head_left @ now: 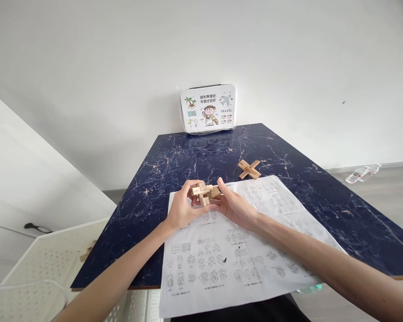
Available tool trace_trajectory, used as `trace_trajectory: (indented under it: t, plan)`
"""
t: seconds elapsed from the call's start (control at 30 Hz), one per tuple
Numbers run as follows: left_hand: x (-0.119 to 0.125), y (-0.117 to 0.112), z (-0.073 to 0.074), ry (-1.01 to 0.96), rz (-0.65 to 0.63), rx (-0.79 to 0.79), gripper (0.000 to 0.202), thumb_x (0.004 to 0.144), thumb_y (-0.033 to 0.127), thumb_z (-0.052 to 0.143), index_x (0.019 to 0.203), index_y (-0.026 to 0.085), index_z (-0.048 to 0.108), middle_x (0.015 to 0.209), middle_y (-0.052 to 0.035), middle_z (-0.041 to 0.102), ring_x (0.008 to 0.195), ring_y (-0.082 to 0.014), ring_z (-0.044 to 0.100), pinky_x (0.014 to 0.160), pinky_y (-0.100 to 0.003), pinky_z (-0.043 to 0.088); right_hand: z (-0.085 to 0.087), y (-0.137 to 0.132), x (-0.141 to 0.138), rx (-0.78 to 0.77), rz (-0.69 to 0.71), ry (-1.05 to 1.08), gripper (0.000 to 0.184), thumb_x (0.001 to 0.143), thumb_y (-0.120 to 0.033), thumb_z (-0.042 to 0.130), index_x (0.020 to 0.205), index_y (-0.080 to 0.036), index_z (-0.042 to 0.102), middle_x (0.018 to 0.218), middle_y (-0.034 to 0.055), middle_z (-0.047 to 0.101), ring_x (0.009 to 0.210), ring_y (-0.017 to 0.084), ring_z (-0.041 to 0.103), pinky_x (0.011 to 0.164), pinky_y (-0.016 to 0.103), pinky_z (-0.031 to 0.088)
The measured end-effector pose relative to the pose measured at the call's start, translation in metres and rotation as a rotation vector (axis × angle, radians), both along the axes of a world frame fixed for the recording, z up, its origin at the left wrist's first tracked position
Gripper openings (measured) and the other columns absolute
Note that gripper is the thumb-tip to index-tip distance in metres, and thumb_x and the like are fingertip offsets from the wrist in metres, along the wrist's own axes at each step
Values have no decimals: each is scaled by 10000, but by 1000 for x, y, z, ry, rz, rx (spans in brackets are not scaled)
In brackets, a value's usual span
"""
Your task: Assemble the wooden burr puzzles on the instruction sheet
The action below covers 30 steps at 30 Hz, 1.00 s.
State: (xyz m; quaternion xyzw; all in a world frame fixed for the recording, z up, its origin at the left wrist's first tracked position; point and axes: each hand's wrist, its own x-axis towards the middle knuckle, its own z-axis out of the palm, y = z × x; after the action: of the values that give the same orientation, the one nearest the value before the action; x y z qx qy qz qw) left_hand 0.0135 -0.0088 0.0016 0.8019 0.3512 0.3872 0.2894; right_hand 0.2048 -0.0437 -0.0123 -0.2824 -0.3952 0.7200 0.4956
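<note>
My left hand (184,205) is closed around a partly interlocked wooden burr puzzle (201,193), its thumb below and fingers behind. A digit is marked on one of its light sticks. My right hand (234,205) pinches a wooden puzzle piece (215,192) at the right side of the assembly, thumb on top. Whether that piece is locked into the rest, I cannot tell. Both hands are just above a large printed instruction sheet (218,286) covered in small line diagrams. Beyond my right hand, two crossed wooden pieces (249,169) lie on the dark table.
The blue marbled table (137,188) narrows toward the wall. A white cartoon-printed case (208,109) leans upright against the wall at its far end. To the left stands a perforated white cart (36,259) with a cable. A clear plastic item (361,173) lies on the floor at right.
</note>
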Motion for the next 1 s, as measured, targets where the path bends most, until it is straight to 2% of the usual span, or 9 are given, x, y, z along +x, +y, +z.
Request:
trace_trajectory:
  t: [0.2,0.3,0.43,0.5,0.6,0.83,1.0]
  plan:
    - [-1,1,0,37,61,37,579,778,506,871,1197,242,571,844,14,667,627,-124,563,586,-257,489,6,-5,1,100,101,41,553,1031,-646,520,1239,-184,742,1213,128,749,1275,280,630,1144,443,471]
    - [-3,1,1,38,60,54,572,785,487,871,1206,243,571,907,-1,695,692,-146,619,638,-277,515,8,-6,2,163,122,25,527,1032,-621,542,1257,-185,733,1240,133,739,1267,280,640,1138,453,474]
    - [-3,0,1,69,-8,125,636,770,461,897,1274,256,567,1145,-52,725,960,-225,704,841,-358,561,7,-7,0,143,78,-33,507,1014,-619,576,1251,-195,722,1255,140,731,1215,289,674,1075,470,522]
    - [-3,0,0,83,-35,150,659,764,462,903,1293,259,566,1201,-65,716,1025,-249,704,886,-385,560,5,-7,-1,113,60,-38,502,995,-623,607,1256,-206,711,1269,136,726,1200,292,683,1045,476,543]
    - [-2,1,-4,114,-36,191,666,763,464,904,1305,266,572,1229,-70,699,1058,-263,694,927,-415,548,1,-6,-3,91,40,-23,497,973,-626,642,1244,-214,705,1272,133,726,1187,291,691,1021,476,559]
    - [-2,4,-3,161,25,319,605,768,478,894,1257,268,604,1110,-42,684,989,-252,656,898,-413,511,-3,-5,-3,92,-18,-23,499,956,-609,678,1246,-204,672,1211,133,744,1135,281,721,1020,474,558]
    - [1,3,-4,165,-28,351,553,783,447,881,1234,265,618,1144,-52,696,1057,-268,650,919,-412,489,-5,-8,-6,101,-46,-106,448,934,-573,717,1208,-228,638,1169,104,752,1074,274,751,997,464,575]
